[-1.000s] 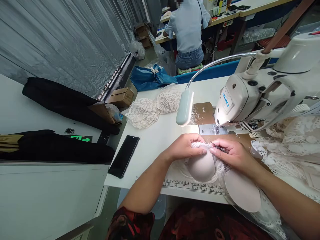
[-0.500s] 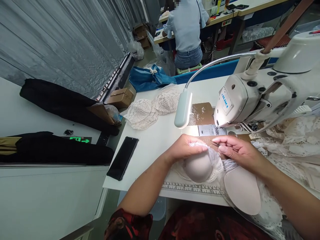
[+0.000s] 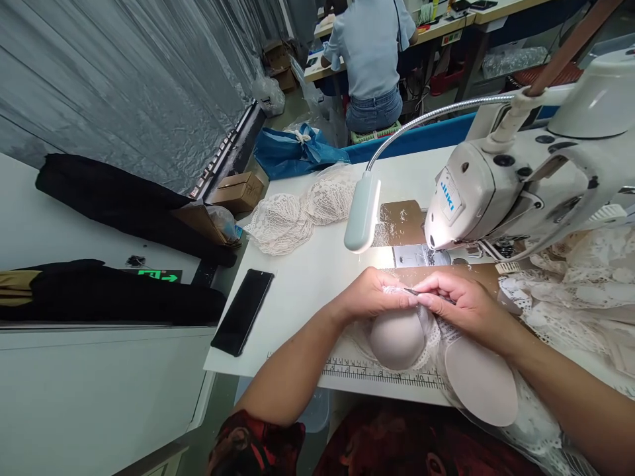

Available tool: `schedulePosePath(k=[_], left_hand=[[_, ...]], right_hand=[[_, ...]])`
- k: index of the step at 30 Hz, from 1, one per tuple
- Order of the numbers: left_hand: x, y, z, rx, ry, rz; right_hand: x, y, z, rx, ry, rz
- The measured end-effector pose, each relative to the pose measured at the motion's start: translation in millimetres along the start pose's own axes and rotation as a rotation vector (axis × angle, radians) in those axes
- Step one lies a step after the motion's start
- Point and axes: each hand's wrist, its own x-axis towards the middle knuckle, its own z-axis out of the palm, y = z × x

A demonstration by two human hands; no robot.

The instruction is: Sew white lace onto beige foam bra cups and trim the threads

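Observation:
My left hand (image 3: 377, 294) pinches the lace upper edge of a white lace bra (image 3: 397, 337), its smooth moulded cup facing me. The other cup (image 3: 481, 380) lies to the right, over the table's front edge, with lace hanging beyond it. My right hand (image 3: 459, 304) is closed on a pair of slim dark tweezers (image 3: 411, 291). Their tip meets the lace right at my left fingertips, and both hands touch there. My fingers partly cover the tweezers and the gripped edge.
A JUKI sewing machine (image 3: 461, 192) stands at the right, with a lamp (image 3: 362, 211) beside its head. Another lace piece (image 3: 282, 225) and a phone (image 3: 243, 312) lie left on the white table (image 3: 317, 264). More lace (image 3: 570, 291) is heaped right. A person (image 3: 372, 59) sits beyond.
My right hand has moved left with the tweezers, bringing them from a small gap away onto the lace edge at my left fingers. The near cup has shifted slightly right and down.

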Motion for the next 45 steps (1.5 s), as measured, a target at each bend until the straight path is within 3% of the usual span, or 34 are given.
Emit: schedulePosePath(k=[9,15,18,22,27,30,34,37,39,41,43,45], left_hand=[[0.6,-1.8,0.0,0.053,0.012,-0.021],[1.5,-4.1,0.0,0.129,-0.083,0.012],[2.6,-3.7,-6.4,0.075,-0.104,-0.011],[4.4,-5.7,-26.2,-0.106,-0.039,-0.105],[1.9,-8.3,-46.5,-0.175,-0.088,-0.214],[-4.2,-4.4,-41.9,0.007,-0.11,-0.121],[-21.6,7.2,-17.5,0.631,-0.137,0.037],[-40.2,15.8,-6.2,1.004,-0.115,0.016],[-54.5,20.9,-12.7,1.102,-0.052,0.042],[-69.5,27.6,-31.3,1.134,0.097,0.103],[-83.1,38.2,-57.7,1.158,0.346,0.173],[-92.8,53.6,-87.0,1.217,0.658,0.27]], right_hand=[[0.9,2.4,-7.9,0.001,-0.101,0.026],[3.9,0.1,2.7,-0.044,-0.041,0.034],[2.9,-1.1,-5.1,-0.01,-0.018,0.115],[-13.6,2.7,-33.6,-0.317,0.076,0.23],[-47.0,21.1,-52.9,-0.643,-0.078,0.352],[-59.7,25.3,-46.8,-0.658,-0.127,0.296],[-63.2,15.0,-36.7,-0.58,0.007,0.196],[-55.2,0.1,-24.6,-0.51,0.056,0.174],[-41.7,-11.2,-9.7,-0.481,0.003,0.09],[-19.1,-22.2,9.3,-0.508,-0.023,-0.085],[12.9,-32.6,28.0,-0.575,0.047,-0.356],[52.2,-42.2,42.5,-0.612,0.201,-0.616]])
